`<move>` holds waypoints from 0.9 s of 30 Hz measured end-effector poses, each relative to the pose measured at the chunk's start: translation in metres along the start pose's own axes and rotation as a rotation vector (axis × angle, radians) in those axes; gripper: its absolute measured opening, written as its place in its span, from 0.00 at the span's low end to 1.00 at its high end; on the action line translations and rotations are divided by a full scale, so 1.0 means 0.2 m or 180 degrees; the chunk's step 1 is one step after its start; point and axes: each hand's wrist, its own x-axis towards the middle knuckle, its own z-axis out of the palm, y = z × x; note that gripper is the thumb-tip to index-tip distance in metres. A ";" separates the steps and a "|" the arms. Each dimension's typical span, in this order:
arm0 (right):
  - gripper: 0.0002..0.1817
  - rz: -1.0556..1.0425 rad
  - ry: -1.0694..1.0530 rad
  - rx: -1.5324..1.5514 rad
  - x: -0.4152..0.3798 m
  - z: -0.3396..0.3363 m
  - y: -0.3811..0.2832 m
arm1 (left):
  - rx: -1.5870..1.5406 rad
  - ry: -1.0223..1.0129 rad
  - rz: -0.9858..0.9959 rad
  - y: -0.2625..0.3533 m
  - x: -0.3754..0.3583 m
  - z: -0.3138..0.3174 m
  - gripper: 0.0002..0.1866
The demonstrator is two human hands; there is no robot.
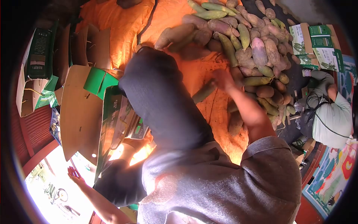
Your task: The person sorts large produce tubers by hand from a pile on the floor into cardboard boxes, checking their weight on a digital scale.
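Observation:
At the end of my outstretched right arm, my right hand [223,80] is blurred, with its fingers closed around one end of a dark green radish [203,92]. This radish points down and left over the orange sheet [199,71]. Just beyond the hand lies a large pile of radishes [261,52], some long and green, others purplish-pink and earthy. My left hand [76,174] is held out low on the left, its fingers apart and nothing in it. Nearest to it is an upright cardboard box [80,119] with green flaps, standing beside my knee.
A digital scale [138,128] shows partly behind my leg and the box. More green printed cartons [39,56] stand at the left. Across the pile, a person in a light shirt [332,115] bends near stacked cartons [317,46]. Bright light enters lower left.

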 end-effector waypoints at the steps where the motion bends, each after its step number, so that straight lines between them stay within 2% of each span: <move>1: 0.24 0.0384 0.0622 -0.0396 0.03 -0.01 0.05 | 0.0020 0.0013 -0.0026 0.00 0.01 -0.01 0.23; 2: 0.24 0.0768 0.1246 -0.0791 0.07 -0.02 0.12 | 0.0038 0.0029 -0.0053 -0.01 0.02 -0.01 0.23; 3: 0.23 0.1075 0.1369 0.0008 0.16 -0.02 0.31 | 0.0054 0.0047 -0.0054 -0.02 0.02 -0.02 0.23; 4: 0.21 0.1473 0.1607 -0.0495 0.17 -0.10 0.33 | 0.0070 0.0069 -0.0055 -0.03 0.03 -0.03 0.23; 6: 0.25 0.2468 0.1950 0.0348 0.21 -0.25 0.37 | 0.0101 0.0133 -0.0061 -0.02 0.02 -0.03 0.24; 7: 0.26 0.2851 0.1674 0.0622 0.23 -0.30 0.42 | 0.0126 0.0175 -0.0068 -0.02 -0.01 -0.01 0.24; 9: 0.25 0.3323 0.1112 0.0306 0.26 -0.35 0.51 | 0.0159 0.0216 -0.0076 -0.01 -0.03 0.01 0.24; 12: 0.25 0.3513 0.0670 0.0384 0.30 -0.32 0.69 | 0.0212 0.0229 -0.0059 -0.02 -0.01 -0.02 0.24; 16: 0.20 0.3005 -0.0059 -0.0147 0.27 -0.40 0.71 | 0.0338 0.0214 -0.0049 -0.01 -0.01 -0.02 0.23; 19: 0.20 0.2742 0.0078 -0.0194 0.24 -0.42 0.64 | 0.0297 0.0204 -0.0080 -0.01 0.01 -0.03 0.23; 22: 0.19 0.2509 0.0251 0.0373 0.25 -0.45 0.53 | 0.0260 0.0169 -0.0071 -0.02 0.03 -0.03 0.23; 23: 0.17 0.2315 0.0590 0.0671 0.22 -0.41 0.48 | 0.0252 0.0141 -0.0059 -0.02 0.03 -0.03 0.23; 27: 0.18 0.1881 0.0930 0.1219 0.14 -0.14 0.35 | 0.0261 0.0143 -0.0057 -0.01 0.01 0.02 0.23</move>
